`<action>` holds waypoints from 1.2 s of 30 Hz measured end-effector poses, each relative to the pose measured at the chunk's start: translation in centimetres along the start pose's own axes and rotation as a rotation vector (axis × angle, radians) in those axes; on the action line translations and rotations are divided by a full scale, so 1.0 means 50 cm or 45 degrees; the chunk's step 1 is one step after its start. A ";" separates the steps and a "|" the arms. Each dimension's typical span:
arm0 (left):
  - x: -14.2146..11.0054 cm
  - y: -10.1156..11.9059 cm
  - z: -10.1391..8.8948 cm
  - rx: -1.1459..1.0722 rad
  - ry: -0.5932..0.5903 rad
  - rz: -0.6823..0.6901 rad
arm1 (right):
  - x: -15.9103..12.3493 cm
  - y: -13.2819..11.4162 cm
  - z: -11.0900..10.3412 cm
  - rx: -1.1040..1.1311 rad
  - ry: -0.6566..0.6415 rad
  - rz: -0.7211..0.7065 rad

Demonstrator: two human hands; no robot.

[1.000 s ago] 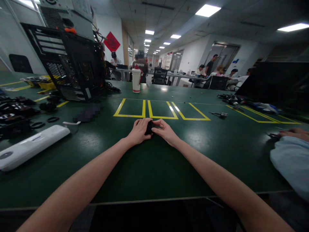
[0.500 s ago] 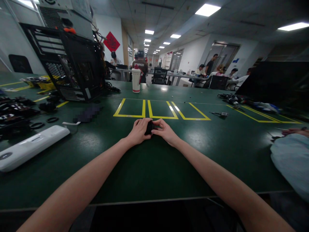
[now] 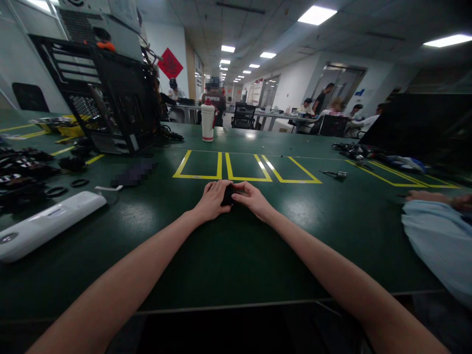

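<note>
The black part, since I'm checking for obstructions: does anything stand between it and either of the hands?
Nothing visible does. The left hand grips the black part from its left, and the right hand has its fingertips at the right edge.

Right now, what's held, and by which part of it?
Small black part, too covered to identify: left hand holds its left side; right hand has fingertips at its right edge.

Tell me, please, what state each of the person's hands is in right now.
Left hand: closed around a small black object.
Right hand: fingers curled at the black object's edge; whether they grip it cannot be told.
</note>
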State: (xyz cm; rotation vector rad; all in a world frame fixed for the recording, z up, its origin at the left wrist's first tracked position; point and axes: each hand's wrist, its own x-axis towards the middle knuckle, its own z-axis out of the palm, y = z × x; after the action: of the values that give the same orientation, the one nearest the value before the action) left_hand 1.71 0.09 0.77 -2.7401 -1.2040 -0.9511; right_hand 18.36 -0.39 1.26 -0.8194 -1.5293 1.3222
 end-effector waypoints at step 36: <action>0.000 0.000 -0.001 -0.024 -0.007 -0.015 | -0.002 0.001 -0.001 0.050 -0.016 -0.017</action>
State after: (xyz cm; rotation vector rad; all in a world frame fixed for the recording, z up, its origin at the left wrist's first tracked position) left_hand 1.67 0.06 0.82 -2.7544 -1.2193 -0.9617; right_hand 18.47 -0.44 1.19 -0.7761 -1.5119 1.3457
